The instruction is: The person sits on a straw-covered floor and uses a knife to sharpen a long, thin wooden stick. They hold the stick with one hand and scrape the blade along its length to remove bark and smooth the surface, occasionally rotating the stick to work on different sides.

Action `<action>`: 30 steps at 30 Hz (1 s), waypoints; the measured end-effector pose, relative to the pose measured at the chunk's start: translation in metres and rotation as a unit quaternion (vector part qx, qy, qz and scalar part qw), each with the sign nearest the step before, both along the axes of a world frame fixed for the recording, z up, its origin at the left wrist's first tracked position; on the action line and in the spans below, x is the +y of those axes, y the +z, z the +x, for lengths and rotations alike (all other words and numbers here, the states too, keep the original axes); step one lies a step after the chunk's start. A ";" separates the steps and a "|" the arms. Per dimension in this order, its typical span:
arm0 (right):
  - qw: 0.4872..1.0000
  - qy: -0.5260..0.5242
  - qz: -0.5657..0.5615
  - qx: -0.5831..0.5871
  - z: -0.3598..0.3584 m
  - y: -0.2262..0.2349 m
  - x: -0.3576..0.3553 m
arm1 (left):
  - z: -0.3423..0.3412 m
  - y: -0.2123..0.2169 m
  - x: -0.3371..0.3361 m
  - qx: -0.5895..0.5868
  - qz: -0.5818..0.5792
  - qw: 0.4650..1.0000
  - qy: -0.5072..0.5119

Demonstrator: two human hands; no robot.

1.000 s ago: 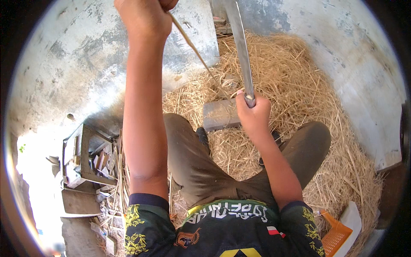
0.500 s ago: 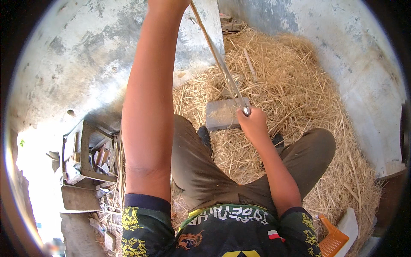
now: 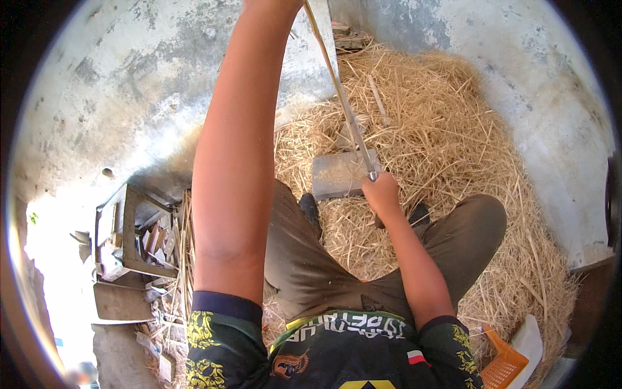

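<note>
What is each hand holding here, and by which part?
The right hand grips the lower end of a long thin metal blade above the pale straw pile. The left hand is raised out of view; its hold cannot be told.

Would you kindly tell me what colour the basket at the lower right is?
Orange basket, seen in the head view.

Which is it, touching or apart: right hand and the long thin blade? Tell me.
Touching. The head view shows the right hand closed around the lower end of the long thin blade, above the flat grey block on the straw.

Flat block [image 3: 338,174] on straw pile [image 3: 453,129]; wooden crate [image 3: 133,233] left.
</note>
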State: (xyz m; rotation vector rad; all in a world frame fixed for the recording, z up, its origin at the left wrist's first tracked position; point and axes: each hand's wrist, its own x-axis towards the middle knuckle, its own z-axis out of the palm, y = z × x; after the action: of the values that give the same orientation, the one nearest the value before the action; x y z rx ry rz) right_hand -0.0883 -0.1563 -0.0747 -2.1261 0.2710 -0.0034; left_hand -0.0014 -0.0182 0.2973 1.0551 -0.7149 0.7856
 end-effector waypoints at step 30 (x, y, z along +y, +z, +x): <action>0.999 -0.014 -0.021 -0.024 -0.004 0.000 -0.007 | 0.033 0.013 -0.027 -0.023 0.019 0.984 0.175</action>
State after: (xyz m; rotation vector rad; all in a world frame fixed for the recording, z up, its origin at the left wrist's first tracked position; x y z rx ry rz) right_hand -0.0922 -0.1630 -0.0749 -2.1601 0.2733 -0.0768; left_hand 0.0319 -0.0447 0.3101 1.2178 -0.5921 1.1041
